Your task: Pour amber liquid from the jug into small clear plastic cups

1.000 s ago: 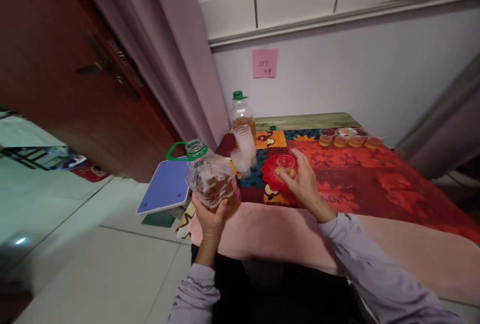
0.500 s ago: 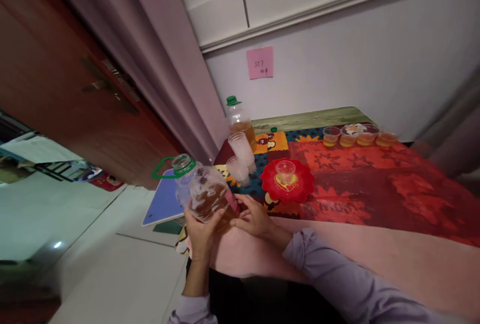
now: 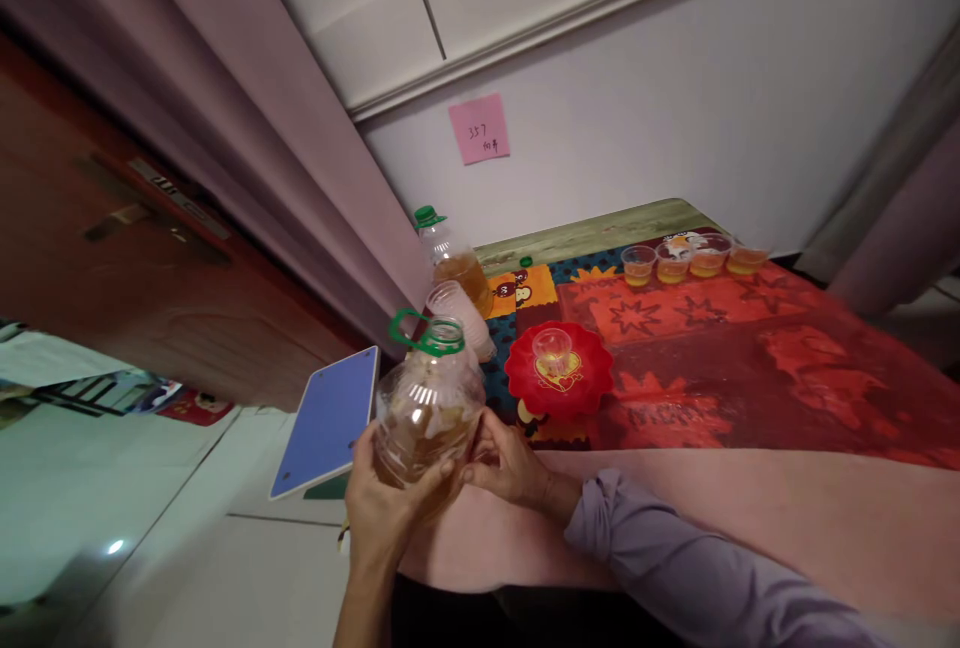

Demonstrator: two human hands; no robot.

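Note:
Between my two hands is a large clear plastic jug (image 3: 427, 408) of amber liquid, uncapped, with a green collar and handle at its neck. My left hand (image 3: 382, 498) wraps its left side and front. Fingers of my right hand (image 3: 510, 463) grip the lower right side. Just behind the jug leans a stack of clear plastic cups (image 3: 469, 313), partly hidden by it. To the right, a single clear cup (image 3: 553, 348) stands on a red scalloped plate (image 3: 600, 383).
A second jug (image 3: 457, 263) with a green cap stands at the back left. A small green cap (image 3: 526, 261) lies nearby. Several cups of amber liquid (image 3: 673, 266) line the table's back right. A blue board (image 3: 326, 418) juts out at the table's left, beside the door (image 3: 187, 308).
The jug has gone from leaning left to nearly upright, its mouth now in front of the cup stack. Both hands have kept their grip. The camera view has turned to the right.

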